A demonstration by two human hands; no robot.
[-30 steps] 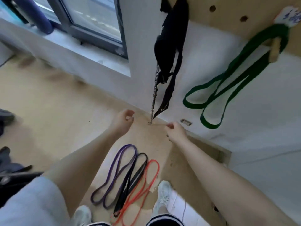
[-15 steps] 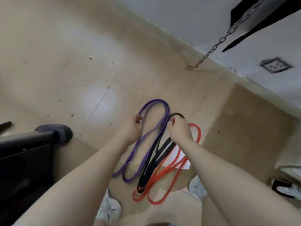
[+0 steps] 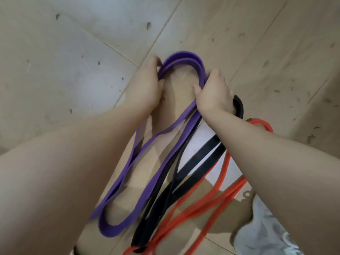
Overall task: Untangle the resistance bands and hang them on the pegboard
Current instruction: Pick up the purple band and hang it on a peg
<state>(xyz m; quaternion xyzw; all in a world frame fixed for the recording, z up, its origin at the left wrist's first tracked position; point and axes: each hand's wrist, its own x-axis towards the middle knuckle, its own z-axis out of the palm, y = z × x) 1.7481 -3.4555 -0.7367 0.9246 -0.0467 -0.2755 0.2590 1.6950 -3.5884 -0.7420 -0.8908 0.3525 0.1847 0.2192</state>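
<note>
Purple band, frame centre: left hand and right hand curl round its top loop, apparently. Lift slowly, shaking it free of the black band and red band.

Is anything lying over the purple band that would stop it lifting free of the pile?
Nothing visibly lies over the purple band; both the left hand and the right hand grip its top loop. Along its right side it runs against the black band; whether they interlock cannot be told. The red band lies farther right.
</note>
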